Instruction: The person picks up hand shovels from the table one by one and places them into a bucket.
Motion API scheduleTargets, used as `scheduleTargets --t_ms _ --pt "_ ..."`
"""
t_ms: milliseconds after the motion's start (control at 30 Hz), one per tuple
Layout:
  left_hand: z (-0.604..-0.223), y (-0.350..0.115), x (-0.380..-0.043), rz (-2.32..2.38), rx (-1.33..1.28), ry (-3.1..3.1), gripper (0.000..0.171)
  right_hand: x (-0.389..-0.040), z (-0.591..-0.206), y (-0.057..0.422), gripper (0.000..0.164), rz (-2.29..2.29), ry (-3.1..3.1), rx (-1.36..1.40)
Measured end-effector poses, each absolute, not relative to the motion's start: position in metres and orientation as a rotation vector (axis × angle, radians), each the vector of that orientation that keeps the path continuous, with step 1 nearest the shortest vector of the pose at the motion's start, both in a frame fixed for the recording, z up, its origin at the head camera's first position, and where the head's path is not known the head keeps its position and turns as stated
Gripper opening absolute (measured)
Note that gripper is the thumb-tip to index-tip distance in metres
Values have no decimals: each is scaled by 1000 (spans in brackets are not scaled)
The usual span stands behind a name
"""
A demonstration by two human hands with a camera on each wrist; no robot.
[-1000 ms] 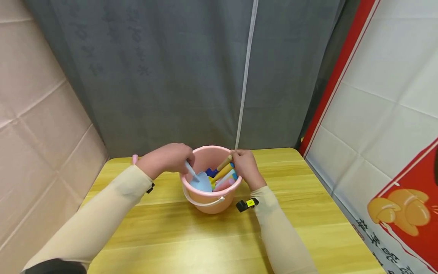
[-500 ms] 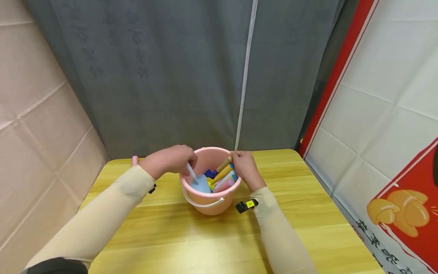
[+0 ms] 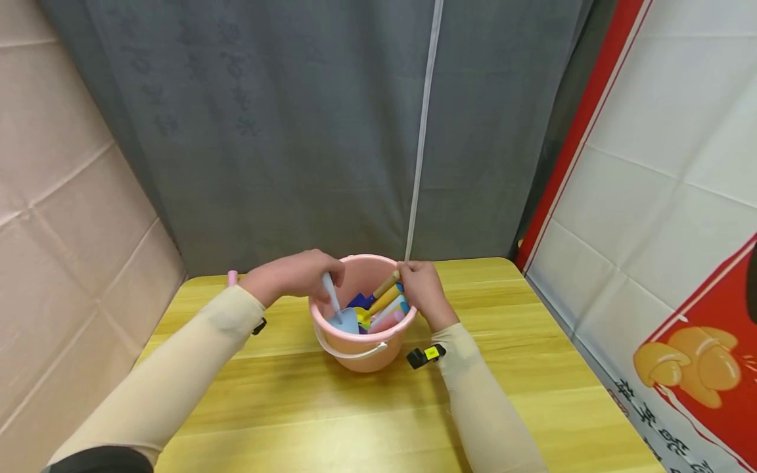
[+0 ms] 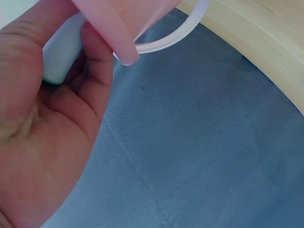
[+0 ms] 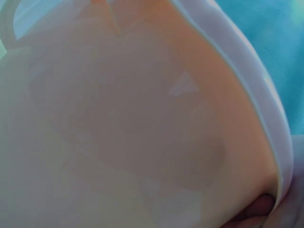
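A pink bucket (image 3: pixel 367 364) stands on the wooden table in the head view, its white bail handle hanging down in front. My left hand (image 3: pixel 298 274) reaches over the left rim and grips the handle of a light blue toy shovel (image 3: pixel 349 320), whose blade is inside the bucket. In the left wrist view, fingers curl round the pale handle end (image 4: pixel 61 52) beside the pink rim (image 4: pixel 107 31). At the back right, my right hand (image 3: pixel 422 287) pinches the bucket's rim. The bucket's wall (image 5: pixel 118 123) fills most of the right wrist view, with a fingertip at its bottom edge.
Inside the bucket lie a blue-headed tool with a wooden handle (image 3: pixel 387 283), a yellow tool (image 3: pixel 387 299) and pink and pale pieces. A small pink piece (image 3: pixel 232 278) is at the table's back left. A grey curtain (image 3: pixel 284 131) hangs behind the table (image 3: pixel 307 420).
My left hand has shifted slightly right, and the shovel has sunk a little deeper into the bucket and tilted more upright. My right hand stays at the rim.
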State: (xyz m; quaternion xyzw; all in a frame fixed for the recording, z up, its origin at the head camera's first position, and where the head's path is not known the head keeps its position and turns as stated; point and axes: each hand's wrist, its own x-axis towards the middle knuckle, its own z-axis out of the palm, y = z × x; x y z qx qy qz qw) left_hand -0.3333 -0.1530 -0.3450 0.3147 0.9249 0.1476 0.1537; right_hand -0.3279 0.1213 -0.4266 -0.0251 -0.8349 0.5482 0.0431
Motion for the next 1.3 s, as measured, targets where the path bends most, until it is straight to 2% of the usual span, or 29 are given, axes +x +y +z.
scheduleTargets --t_ms 533,800,1300 --pt "-362 -139 -337 376 1015 2695 27 -329 -429 123 39 1660 -2547 -82" --pt "-367 -129 -340 316 1031 2733 11 -331 -431 124 39 1640 -2546 -77" --pt "-379 -118 -349 224 1126 2778 7 -331 -430 122 38 1645 -2534 -67"
